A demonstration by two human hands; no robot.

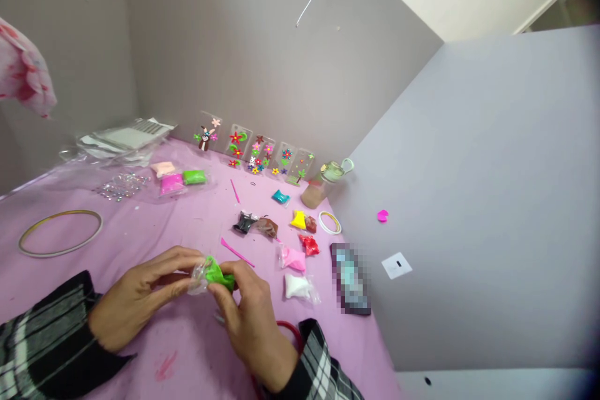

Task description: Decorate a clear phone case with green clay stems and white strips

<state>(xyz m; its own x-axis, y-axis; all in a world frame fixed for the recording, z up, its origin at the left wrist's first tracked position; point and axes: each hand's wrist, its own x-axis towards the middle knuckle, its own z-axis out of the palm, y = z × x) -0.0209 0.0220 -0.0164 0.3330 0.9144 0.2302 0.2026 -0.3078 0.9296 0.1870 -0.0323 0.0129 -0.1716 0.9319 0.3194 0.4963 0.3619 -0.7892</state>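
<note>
Both my hands meet low in the middle of the view over a pink table cover (140, 231). My left hand (135, 297) pinches the clear plastic end of a small bag of green clay (216, 274). My right hand (253, 325) grips the green lump from the other side, fingers closed on it. Just beyond the hands lies a thin pink modelling stick (237, 252). Small bags of white clay (298, 286), pink clay (293, 257) and red clay (309, 245) lie to the right.
Decorated clear phone cases (255, 153) lean on the back wall beside a green-lidded bottle (323, 184). More clay bags (180, 180), beads (122, 186), a large ring (60, 232), a small ring (330, 222) and a blurred phone (350, 278) lie around. A grey partition (469, 200) bounds the right.
</note>
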